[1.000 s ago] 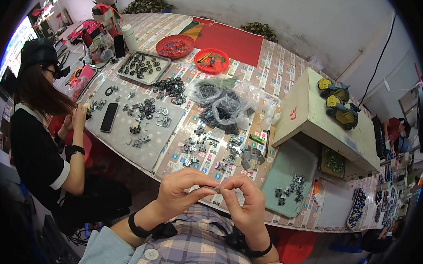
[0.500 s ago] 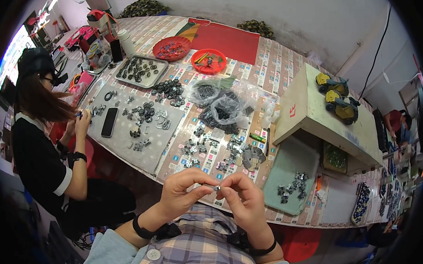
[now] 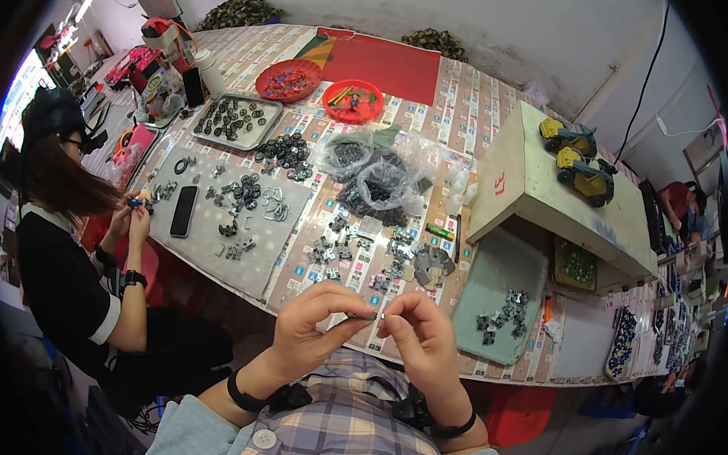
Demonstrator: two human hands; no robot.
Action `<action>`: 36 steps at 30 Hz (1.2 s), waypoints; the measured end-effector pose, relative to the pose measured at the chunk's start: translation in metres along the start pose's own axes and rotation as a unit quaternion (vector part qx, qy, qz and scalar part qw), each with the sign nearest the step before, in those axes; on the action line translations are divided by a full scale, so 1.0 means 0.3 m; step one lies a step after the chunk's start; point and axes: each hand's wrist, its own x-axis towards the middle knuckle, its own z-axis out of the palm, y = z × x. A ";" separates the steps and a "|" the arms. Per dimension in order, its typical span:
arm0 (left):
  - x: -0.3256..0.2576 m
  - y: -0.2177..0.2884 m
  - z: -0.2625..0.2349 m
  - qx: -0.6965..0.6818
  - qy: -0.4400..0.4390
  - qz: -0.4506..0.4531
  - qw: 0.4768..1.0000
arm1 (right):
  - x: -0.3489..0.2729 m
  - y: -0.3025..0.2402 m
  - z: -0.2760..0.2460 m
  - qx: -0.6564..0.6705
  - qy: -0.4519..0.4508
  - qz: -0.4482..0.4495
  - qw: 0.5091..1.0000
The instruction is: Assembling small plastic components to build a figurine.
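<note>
In front of my plaid shirt, my left hand (image 3: 313,329) pinches a small dark grey part (image 3: 366,316) between thumb and forefinger. My right hand (image 3: 422,342) grips a tiny silvery piece (image 3: 382,315) the same way. The two pieces face each other with a narrow gap; their exact kind is too small to tell. Just beyond my fingers, small grey and silver parts (image 3: 330,253) lie in loose clusters on the table, beside a heap of flat grey pieces (image 3: 432,267).
A green tray (image 3: 472,336) with small parts lies at right, below a wooden stand (image 3: 502,170) bearing yellow toy vehicles (image 3: 584,174). Plastic bags of black parts (image 3: 383,187) sit ahead. At left, a co-worker (image 3: 68,262) handles a small part near a phone (image 3: 185,211) and a wheel tray (image 3: 236,122).
The small pieces, close together at my fingertips before, now show a slight gap. My right fingers have shifted a little to the right. The co-worker's hands have moved slightly down.
</note>
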 end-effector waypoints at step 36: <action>0.030 0.009 -0.010 0.138 -0.059 0.130 0.980 | -0.003 -0.065 -0.007 -0.354 -0.017 -0.130 0.926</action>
